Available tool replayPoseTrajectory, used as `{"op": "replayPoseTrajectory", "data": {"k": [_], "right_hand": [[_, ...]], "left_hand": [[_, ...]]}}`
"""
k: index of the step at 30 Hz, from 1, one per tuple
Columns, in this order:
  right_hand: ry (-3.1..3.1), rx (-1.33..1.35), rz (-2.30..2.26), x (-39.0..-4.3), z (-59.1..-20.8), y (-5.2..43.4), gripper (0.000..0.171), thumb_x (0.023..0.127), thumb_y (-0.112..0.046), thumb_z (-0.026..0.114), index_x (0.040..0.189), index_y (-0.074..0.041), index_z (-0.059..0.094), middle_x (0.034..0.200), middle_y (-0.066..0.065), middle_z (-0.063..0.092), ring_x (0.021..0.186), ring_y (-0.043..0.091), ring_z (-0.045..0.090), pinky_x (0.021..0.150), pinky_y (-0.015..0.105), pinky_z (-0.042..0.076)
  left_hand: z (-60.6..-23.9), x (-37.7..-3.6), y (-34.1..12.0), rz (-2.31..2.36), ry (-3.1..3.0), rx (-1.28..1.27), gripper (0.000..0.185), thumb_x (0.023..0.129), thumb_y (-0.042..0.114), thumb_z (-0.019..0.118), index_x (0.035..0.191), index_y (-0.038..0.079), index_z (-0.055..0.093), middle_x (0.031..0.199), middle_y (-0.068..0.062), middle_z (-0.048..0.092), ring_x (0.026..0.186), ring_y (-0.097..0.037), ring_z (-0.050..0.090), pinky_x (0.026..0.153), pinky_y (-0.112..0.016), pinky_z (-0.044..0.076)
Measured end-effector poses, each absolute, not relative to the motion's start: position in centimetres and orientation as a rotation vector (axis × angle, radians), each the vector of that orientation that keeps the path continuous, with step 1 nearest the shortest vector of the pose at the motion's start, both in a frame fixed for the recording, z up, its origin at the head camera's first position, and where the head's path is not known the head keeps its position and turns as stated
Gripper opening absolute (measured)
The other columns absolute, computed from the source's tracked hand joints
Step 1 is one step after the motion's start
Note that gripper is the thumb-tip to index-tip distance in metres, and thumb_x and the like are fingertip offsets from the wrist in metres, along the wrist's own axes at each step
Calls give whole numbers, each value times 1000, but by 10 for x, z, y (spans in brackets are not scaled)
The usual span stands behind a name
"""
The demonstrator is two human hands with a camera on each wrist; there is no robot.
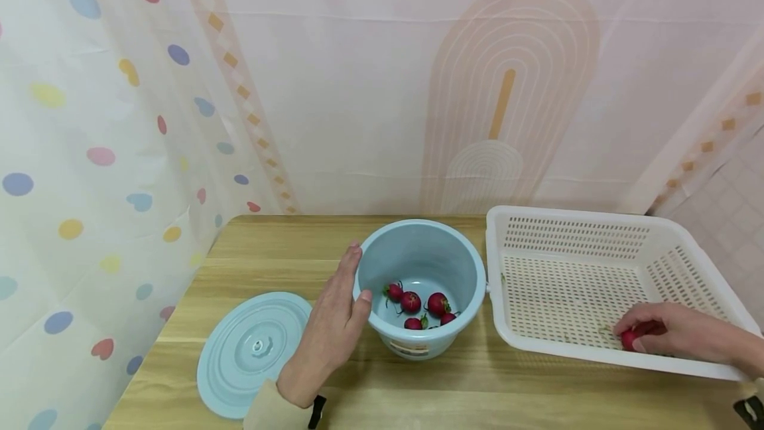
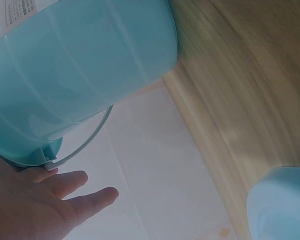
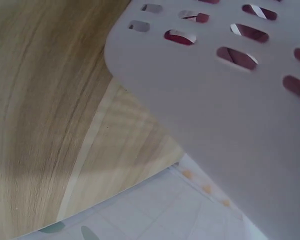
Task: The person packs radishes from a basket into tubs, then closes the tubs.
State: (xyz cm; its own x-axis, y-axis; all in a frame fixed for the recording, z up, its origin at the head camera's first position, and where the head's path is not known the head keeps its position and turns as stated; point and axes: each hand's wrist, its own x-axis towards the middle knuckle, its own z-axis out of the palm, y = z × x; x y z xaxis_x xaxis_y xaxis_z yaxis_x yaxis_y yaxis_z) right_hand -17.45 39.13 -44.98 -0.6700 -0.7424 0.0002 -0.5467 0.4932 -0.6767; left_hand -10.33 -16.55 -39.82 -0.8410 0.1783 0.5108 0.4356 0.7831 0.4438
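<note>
A light blue bucket [image 1: 420, 264] stands on the wooden table [image 1: 286, 251] and holds several red radishes [image 1: 410, 301]. My left hand [image 1: 334, 324] rests flat against the bucket's left outer wall, fingers straight. In the left wrist view the bucket [image 2: 80, 75] fills the top left, with my left hand's fingers [image 2: 75, 200] spread below its wire handle. My right hand [image 1: 674, 334] reaches into the white perforated basket [image 1: 573, 244] and pinches one red radish [image 1: 628, 339] on its floor near the front wall. The right wrist view shows only the basket's outer wall [image 3: 230, 115].
The bucket's round blue lid [image 1: 251, 350] lies flat on the table to the left of my left hand. Patterned curtains hang behind and to the left of the table. The basket sits close to the bucket's right side.
</note>
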Motion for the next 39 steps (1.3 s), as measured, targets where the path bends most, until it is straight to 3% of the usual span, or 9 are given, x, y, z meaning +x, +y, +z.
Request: {"op": "replayPoseTrajectory", "data": {"k": [7,16,24,33,39], "right_hand": [[2438,-1127,-1123,-171,-444,389,36,93,12,64,119,-11,71,111,-18,66,86,-4,57,58,23,50],[2704,-989,-1146,-156,-426,378,39,91,8,71,119,-20,71,110,-27,62,74,1,59,53,22,49],[2912,-945,-1186,-145,-409,363,37,89,7,73,118,-16,71,108,-21,65,91,-5,63,75,5,48],[2924,-957,-1386,-134,-397,339,42,90,15,68,124,-10,70,119,-16,63,102,-5,59,84,3,46],[2894,-952,-1530,-130,-393,323,42,87,19,68,123,-1,69,125,-13,61,107,-4,59,83,6,50]], "left_hand": [[-399,-103,-165,-774,-2529,-461,63,108,32,45,162,4,30,168,-10,30,149,-33,38,115,-60,38],[-399,-102,-165,-783,-2531,-445,63,106,29,46,162,4,31,168,-11,32,149,-33,39,114,-61,38],[-399,-103,-165,-785,-2518,-459,63,105,24,50,161,3,32,168,-11,31,149,-33,38,114,-61,38],[-399,-103,-165,-790,-2530,-443,63,107,31,45,162,4,31,168,-10,31,149,-34,39,114,-61,38],[-399,-103,-165,-787,-2529,-443,63,104,24,50,162,4,32,168,-10,31,149,-34,39,114,-61,38]]}}
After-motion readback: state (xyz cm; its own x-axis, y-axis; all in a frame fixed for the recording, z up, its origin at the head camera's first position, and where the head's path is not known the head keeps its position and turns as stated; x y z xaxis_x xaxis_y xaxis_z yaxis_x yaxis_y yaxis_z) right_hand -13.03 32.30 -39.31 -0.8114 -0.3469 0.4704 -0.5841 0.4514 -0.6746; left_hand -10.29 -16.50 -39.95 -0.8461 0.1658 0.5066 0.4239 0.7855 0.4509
